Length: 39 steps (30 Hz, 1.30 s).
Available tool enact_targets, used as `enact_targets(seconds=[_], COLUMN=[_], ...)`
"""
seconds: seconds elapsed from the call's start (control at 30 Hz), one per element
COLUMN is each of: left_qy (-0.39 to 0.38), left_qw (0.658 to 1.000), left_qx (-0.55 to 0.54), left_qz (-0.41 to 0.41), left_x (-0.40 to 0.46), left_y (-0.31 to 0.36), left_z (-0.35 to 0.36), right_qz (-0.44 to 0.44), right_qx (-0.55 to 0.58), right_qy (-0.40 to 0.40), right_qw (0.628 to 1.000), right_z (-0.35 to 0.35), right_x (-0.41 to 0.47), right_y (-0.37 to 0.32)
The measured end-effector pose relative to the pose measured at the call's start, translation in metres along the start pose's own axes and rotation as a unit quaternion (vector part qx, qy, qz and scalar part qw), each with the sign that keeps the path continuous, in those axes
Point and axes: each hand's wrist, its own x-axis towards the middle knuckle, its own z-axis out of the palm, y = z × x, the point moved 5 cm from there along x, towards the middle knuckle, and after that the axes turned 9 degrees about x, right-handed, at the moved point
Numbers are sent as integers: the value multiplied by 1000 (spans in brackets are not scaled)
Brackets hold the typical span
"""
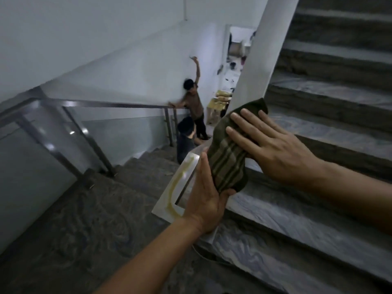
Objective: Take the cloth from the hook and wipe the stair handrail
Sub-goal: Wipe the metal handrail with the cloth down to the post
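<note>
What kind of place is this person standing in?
Most likely an indoor stairwell in a building that looks unfinished or under renovation. Rough concrete steps rise on the right, a metal handrail with glass panels follows the flight going down, and the left hand and right hand hold a striped cloth.

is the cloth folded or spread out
Folded: the striped cloth is a narrow doubled-up bundle, pressed between the left hand beneath and the flat right hand on top.

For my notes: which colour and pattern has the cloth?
Dark olive-green cloth with lighter stripes, seen in the head view.
</note>
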Motion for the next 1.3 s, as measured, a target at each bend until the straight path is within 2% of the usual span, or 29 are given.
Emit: enact_targets(seconds=[0.1, 0.3, 0.47, 0.57, 0.7, 0.8, 0.87, 0.93, 1.03, 1.13, 1.3], left_qy=[-19, -75, -122, -130, -133, -126, -121, -152, -201, -269, -430], left_qw=[999, 995, 988, 984, 979, 970, 956, 942, 935, 906, 836], left_qx=[-25, -61, -96, -112, -118, -129, -158, -178, -120, -63, 109], left_qz=[32, 32, 24, 54, 101, 161, 214, 240, 267, 319, 325], left_x=[-1, -15, -19, -18, -15, -16, -20, -24, -36, -53, -80], left_y=[-7, -27, -36, -45, -71, -81, -79, -76, -93, -124, -165], left_z=[0, 9, 7, 8, 22, 31, 27, 21, 14, 12, 15], right_qz=[47, 93, 138, 164, 194, 226, 258, 298, 368, 426, 544], right_qx=[37, 113, 159, 191, 160, 81, 30, 1, -16, 2, 57], right_qy=[18, 56, 112, 168, 257, 310, 336, 361, 381, 375, 305], right_qw=[998, 988, 971, 953, 933, 920, 905, 884, 848, 823, 780], right_z=[6, 22, 38, 45, 56, 65, 73, 84, 107, 142, 203], right_x=[-10, -30, -39, -41, -43, -41, -38, -33, -29, -33, -39], right_y=[-17, -52, -79, -93, -104, -117, -129, -142, -160, -175, -199])
